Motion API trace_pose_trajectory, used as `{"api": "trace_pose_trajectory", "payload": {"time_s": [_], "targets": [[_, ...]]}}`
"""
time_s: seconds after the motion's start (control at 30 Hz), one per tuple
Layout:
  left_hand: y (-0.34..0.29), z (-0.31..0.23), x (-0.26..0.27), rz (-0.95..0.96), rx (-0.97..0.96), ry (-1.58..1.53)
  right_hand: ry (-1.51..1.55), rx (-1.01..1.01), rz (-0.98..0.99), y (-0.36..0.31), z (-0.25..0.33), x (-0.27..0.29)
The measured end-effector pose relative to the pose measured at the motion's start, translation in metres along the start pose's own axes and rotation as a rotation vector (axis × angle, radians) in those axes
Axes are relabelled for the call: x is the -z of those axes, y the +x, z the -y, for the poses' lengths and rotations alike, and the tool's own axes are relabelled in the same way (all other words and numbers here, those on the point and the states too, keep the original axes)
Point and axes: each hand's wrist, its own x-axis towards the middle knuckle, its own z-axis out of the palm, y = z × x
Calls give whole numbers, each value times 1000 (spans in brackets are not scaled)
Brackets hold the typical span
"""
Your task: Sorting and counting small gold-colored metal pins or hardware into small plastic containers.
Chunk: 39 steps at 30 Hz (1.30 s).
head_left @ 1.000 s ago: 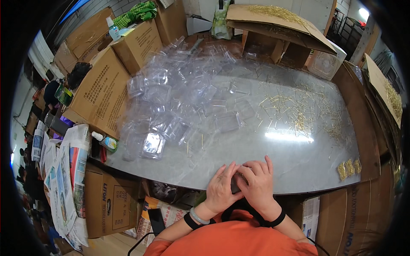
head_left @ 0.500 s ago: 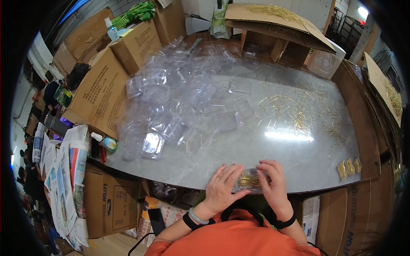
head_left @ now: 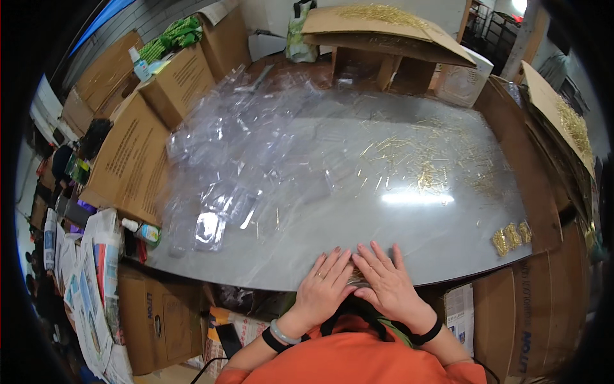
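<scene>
At the near edge of the table, my left hand (head_left: pixel 325 285) and my right hand (head_left: pixel 391 285) lie almost side by side, palms down with fingers stretched out. They cover most of a small clear plastic box of thin gold metal pins (head_left: pixel 358 275); only a little of it shows between them. Whether its lid is closed is hidden. Off to the right stand several similar small packs filled with gold pins (head_left: pixel 511 238). Loose gold pins (head_left: pixel 427 176) are scattered over the right half of the table.
A heap of clear plastic boxes (head_left: pixel 230 147) covers the left side of the grey table (head_left: pixel 307 224). Cardboard boxes (head_left: pixel 131 166) wall the left edge, and a cardboard panel (head_left: pixel 537 185) the right. A cardboard sheet with gold pins (head_left: pixel 384 29) stands at the back.
My hands have come closer together and flattened over the box, hiding most of the gold pins that showed before. The right hand has turned palm down. The whole view has shifted slightly.
</scene>
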Motion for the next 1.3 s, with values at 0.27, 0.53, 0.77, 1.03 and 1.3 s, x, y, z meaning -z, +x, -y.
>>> {"api": "trace_pose_trajectory", "payload": {"time_s": [0.27,0.53,0.77,1.03,1.3], "targets": [[18,-3,19,100,20,38,-109,-258,78,82,-151,71],[12,5,14,103,31,57,-234,-386,223,58,-167,42],[9,8,14,71,40,29,-154,-193,121,15,-143,37],[15,5,14,46,60,29,-264,-323,66,69,-189,38],[11,6,11,40,51,33,-180,-345,172,72,-189,40]]}}
